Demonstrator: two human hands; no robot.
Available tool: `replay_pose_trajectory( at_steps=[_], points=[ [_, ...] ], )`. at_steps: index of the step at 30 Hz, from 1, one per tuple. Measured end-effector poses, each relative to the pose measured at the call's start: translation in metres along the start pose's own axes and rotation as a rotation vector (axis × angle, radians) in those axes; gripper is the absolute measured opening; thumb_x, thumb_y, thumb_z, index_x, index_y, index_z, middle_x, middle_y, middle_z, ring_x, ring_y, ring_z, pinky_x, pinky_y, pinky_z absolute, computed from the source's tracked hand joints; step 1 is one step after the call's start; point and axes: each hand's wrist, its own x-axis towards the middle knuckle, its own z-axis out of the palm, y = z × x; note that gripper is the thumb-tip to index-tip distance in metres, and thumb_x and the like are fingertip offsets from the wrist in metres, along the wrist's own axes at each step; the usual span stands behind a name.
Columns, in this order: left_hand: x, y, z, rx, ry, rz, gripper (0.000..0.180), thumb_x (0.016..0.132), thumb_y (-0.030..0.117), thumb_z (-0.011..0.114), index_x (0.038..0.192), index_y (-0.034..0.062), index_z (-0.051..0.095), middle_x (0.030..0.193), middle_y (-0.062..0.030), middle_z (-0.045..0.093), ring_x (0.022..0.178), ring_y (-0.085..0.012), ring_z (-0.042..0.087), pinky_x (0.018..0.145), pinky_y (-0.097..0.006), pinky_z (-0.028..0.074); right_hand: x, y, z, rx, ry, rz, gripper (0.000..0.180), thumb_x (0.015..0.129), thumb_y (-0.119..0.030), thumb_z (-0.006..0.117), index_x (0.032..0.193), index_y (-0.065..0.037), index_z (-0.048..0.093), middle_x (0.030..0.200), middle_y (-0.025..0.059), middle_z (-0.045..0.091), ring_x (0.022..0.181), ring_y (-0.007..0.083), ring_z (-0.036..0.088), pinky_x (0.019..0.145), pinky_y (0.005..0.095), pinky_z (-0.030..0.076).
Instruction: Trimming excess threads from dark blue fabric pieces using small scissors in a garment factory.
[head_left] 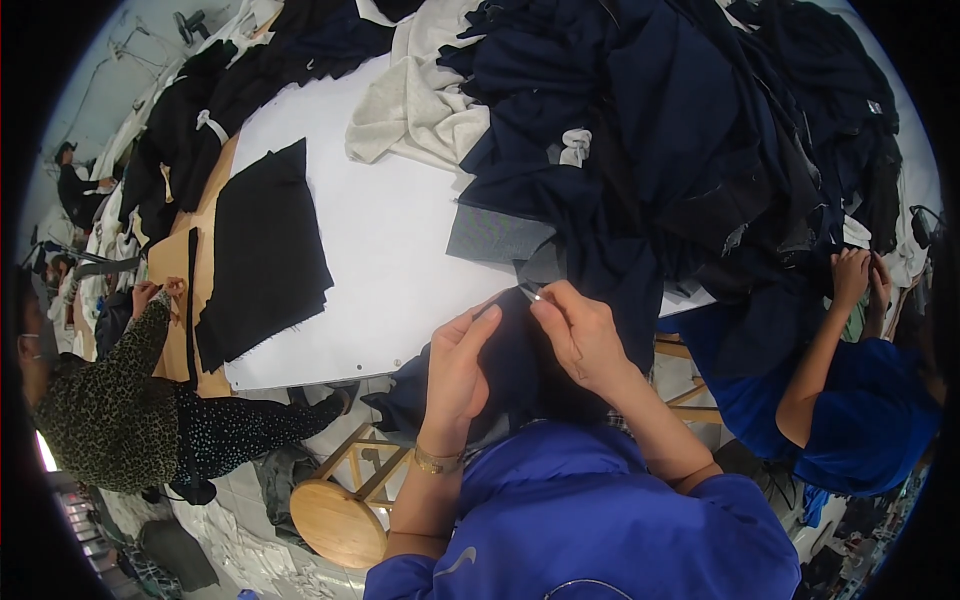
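Gripping one navy garment (520, 370) at the table (400, 260) edge, left hand (458, 372) lies flat, fingers together; right hand (580, 335) pinches one small metal tool (532, 293). One wooden stool (340, 515) stands below.

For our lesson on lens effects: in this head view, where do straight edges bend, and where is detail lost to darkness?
Head view: the white table edge bows toward the rim, fisheye distortion; a black border rings the picture; the navy fabric pile swallows fold detail; left hand and right hand are evenly lit and sharp.
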Motion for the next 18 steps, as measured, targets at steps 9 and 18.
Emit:
replay_pose_trajectory(
  at_steps=[9, 18],
  points=[
    [0.001, 0.0, -0.002, -0.042, -0.012, -0.018, 0.025, 0.09, 0.007, 0.052, 0.111, -0.0067, 0.058, 0.102, -0.0121, 0.064, 0.09, -0.0147, 0.061, 0.082, -0.025, 0.048, 0.003, -0.003, -0.007, 0.009, -0.069, 0.016, 0.028, 0.084, -0.024, 0.064, 0.079, 0.0, 0.052, 0.06, 0.0132, 0.054, 0.05, 0.0258, 0.055, 0.047, 0.0318, 0.042],
    [0.002, -0.002, -0.003, 0.038, 0.003, 0.03, 0.025, 0.091, 0.007, 0.053, 0.11, -0.006, 0.06, 0.102, -0.0109, 0.064, 0.09, -0.0127, 0.059, 0.082, -0.024, 0.045, 0.004, 0.003, 0.002, -0.232, 0.021, -0.186, 0.027, 0.083, -0.026, 0.065, 0.075, -0.003, 0.053, 0.06, 0.0112, 0.057, 0.05, 0.027, 0.057, 0.043, 0.0334, 0.043]
  ],
)
